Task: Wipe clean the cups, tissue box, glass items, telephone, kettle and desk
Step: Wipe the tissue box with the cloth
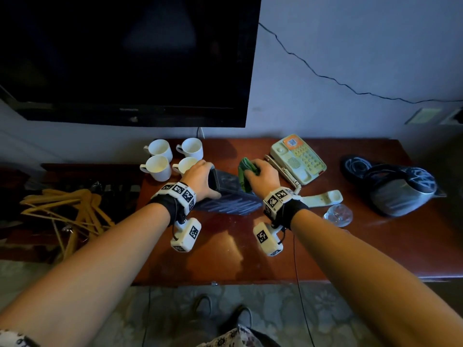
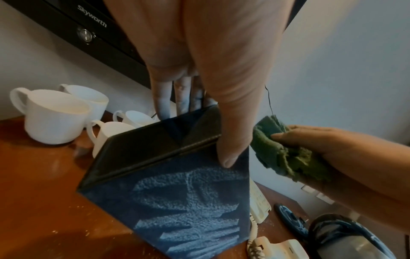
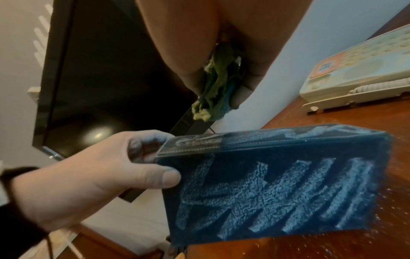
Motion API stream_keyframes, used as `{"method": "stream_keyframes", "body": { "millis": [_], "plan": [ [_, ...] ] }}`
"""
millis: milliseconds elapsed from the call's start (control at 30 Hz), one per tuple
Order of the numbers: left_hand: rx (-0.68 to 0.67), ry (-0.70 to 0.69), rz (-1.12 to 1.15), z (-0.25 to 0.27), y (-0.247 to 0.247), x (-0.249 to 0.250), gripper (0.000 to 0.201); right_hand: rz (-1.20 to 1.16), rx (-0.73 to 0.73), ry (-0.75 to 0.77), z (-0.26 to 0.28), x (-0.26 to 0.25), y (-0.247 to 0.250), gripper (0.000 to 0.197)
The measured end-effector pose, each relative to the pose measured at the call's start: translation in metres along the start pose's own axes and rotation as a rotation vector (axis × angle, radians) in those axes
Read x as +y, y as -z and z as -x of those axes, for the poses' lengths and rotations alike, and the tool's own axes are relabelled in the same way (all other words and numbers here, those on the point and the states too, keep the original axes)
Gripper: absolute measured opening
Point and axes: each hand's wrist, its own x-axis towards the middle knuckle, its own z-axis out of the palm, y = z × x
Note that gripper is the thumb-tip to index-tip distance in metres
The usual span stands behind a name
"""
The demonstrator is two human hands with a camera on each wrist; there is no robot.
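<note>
The blue tissue box sits tipped at desk centre, long axis running nine to three, left hand gripping its nine o'clock end, right hand clutching the green cloth at its three o'clock end, nearer the unwiped top

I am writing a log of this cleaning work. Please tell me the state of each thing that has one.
tissue box: tilted, one end lifted off the desk
left hand: grips box end
right hand: holds green cloth, bunched
telephone: handset off the cradle
four cups: upright
television: screen dark
</note>
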Motion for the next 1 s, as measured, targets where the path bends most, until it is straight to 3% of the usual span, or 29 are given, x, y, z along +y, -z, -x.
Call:
{"method": "stream_keyframes", "body": {
  "millis": [200, 367, 600, 733, 867, 933, 1000],
  "plan": [
    [0.028, -0.02, 0.059, 0.007, -0.008, -0.019, 0.07, 0.032, -0.037, 0.245, 0.01, -0.029, -0.032, 0.024],
    [0.05, -0.025, 0.101, 0.004, 0.001, -0.021, 0.054, 0.042, -0.009, 0.366, 0.012, -0.048, -0.051, 0.008],
    [0.028, -0.039, 0.035, 0.007, 0.008, -0.031, 0.064, 0.091, 0.072, 0.235, 0.003, -0.025, -0.078, 0.01],
    [0.003, 0.006, 0.036, 0.018, 0.008, -0.051, 0.069, 0.21, 0.024, 0.154, -0.007, -0.013, -0.092, 0.013],
    [0.005, 0.025, 0.071, 0.032, 0.005, -0.069, 0.078, 0.377, -0.09, 0.063, -0.01, -0.009, -0.098, 0.029],
    [0.006, 0.03, 0.071, 0.036, 0.006, -0.07, 0.074, 0.369, -0.095, 0.068, -0.009, -0.014, -0.096, 0.027],
    [0.007, 0.031, 0.065, 0.036, 0.007, -0.069, 0.072, 0.264, -0.046, 0.172, -0.002, -0.027, -0.095, 0.016]
  ]
}}
